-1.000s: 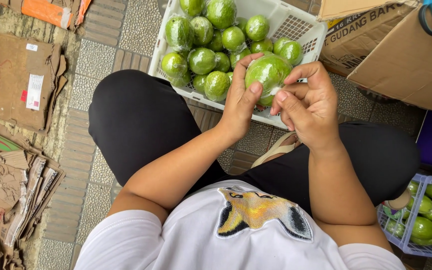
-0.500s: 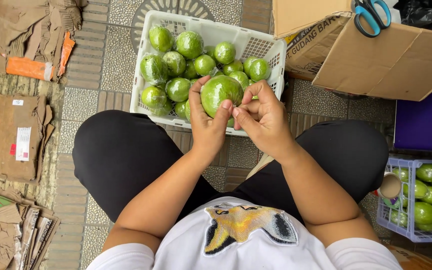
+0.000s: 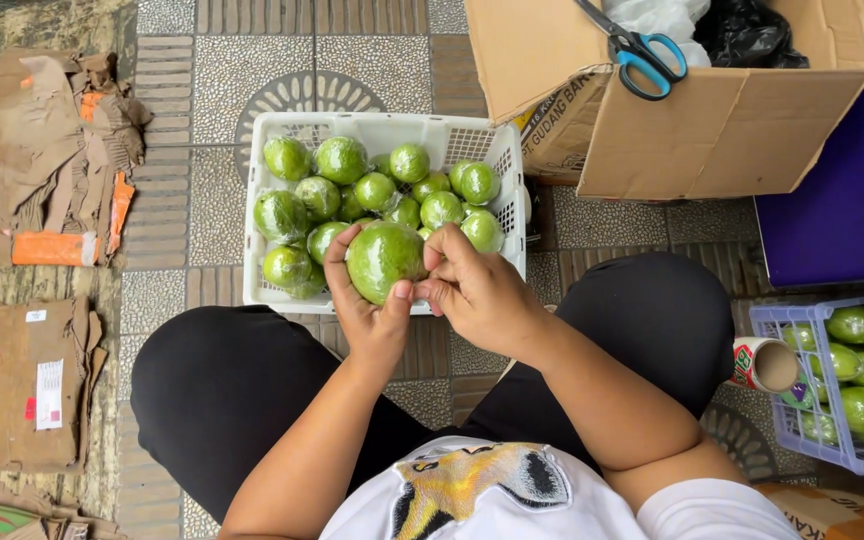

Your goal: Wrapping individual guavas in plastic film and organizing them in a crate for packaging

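Both hands are clamped on one big green fruit (image 3: 384, 260): left hand (image 3: 370, 318) cups it from below, right hand (image 3: 477, 292) pinches at its right side. It's held right over the front edge of the white basket (image 3: 252, 270) full of shiny wrapped green fruits (image 3: 342, 160). A cardboard box (image 3: 682, 130) with blue-handled scissors (image 3: 640, 52) sits behind.

Soft, even daylight; faint shadows, sharp focus, slight wide-angle edge distortion.
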